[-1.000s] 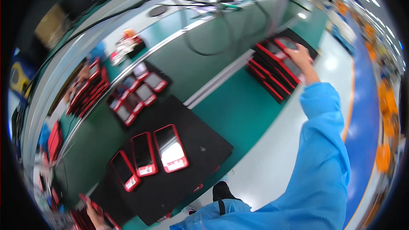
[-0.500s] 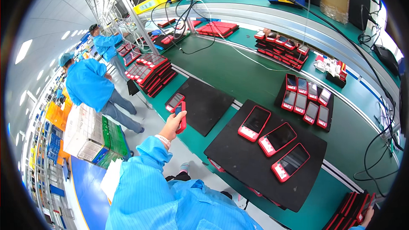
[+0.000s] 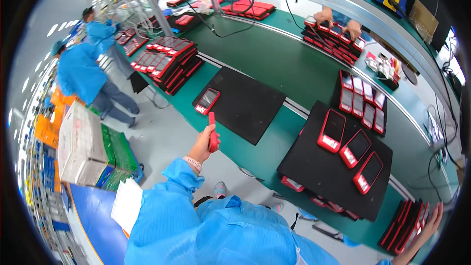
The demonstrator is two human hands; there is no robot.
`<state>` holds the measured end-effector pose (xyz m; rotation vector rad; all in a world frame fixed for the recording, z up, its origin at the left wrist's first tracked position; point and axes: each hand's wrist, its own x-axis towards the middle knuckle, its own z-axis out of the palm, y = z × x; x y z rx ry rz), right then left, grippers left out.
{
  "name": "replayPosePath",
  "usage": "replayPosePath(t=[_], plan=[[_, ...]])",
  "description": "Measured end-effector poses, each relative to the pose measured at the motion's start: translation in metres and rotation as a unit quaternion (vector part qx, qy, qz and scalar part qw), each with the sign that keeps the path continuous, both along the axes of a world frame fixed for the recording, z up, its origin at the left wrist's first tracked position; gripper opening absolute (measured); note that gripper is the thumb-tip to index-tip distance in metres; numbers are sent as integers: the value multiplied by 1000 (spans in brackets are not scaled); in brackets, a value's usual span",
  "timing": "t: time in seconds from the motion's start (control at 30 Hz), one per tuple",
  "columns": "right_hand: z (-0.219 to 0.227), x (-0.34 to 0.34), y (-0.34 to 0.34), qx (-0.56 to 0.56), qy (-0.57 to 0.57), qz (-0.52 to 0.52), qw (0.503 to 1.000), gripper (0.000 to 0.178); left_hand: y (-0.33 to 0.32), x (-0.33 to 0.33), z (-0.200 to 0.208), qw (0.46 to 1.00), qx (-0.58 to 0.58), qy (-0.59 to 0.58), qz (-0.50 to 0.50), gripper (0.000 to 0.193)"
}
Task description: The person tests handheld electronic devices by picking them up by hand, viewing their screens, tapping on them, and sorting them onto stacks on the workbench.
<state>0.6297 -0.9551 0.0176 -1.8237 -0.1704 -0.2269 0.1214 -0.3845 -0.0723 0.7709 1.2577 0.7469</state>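
A red-cased handheld device with a dark screen is held upright, edge-on, in my left hand, over the near edge of the green bench. Just beyond it lies another red handheld device on a flat black mat. At the far lower right my right hand rests with its fingers stretched out against the side of a stack of black trays with red devices. Between my hands, a black tray atop a pile bears three red devices, screens up.
Behind that pile, several more devices lie in rows on a black mat. Another person's hands touch a far stack of trays. Tall tray stacks stand at left. Cables hang overhead. Two people in blue and a loaded box are left.
The view has shifted, so the bench lies farther right. My left hand still holds its device, now clear of the one on the mat. Another person's hands have appeared at the far stack.
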Motion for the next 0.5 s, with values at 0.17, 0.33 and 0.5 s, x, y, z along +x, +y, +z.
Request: replayPosePath(t=[0.17,0.33,0.5], plan=[[85,-205,179,-99,-104,38,989,30,47,-52,-67,992,-29,-114,-55,28],[51,-283,347,-161,-40,282,945,23,77,-104,-74,986,-84,-123,-69,30],[2,-382,478,-178,-31,489,853,25,79,-127,-64,980,-12,-120,-158,40]])
